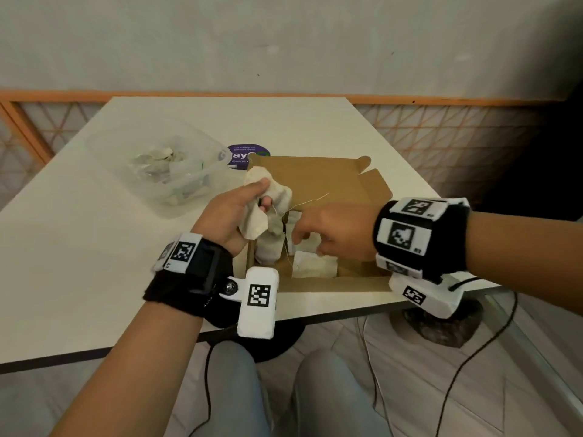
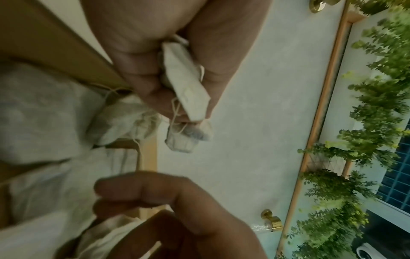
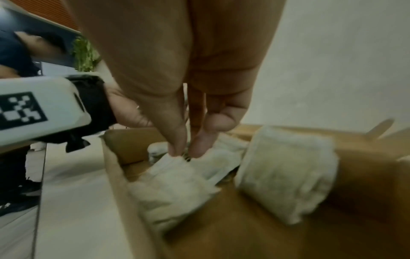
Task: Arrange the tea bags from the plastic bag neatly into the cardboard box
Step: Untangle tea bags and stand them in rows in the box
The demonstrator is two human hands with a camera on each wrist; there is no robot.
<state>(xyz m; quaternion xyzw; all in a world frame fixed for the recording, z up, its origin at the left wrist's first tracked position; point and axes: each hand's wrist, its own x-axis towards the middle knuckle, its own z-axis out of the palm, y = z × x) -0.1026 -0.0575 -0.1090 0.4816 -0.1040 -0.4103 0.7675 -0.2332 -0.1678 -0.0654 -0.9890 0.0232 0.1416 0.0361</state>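
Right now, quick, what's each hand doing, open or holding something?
Left hand: closed, gripping a bunch of tea bags over the cardboard box.
Right hand: fingertips pinching a tea bag in the box.

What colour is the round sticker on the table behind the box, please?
Dark purple sticker, clearest in the head view.

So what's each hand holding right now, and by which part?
The left hand grips a bunch of tea bags around their middle. The right hand pinches the top edge of a tea bag inside the cardboard box.
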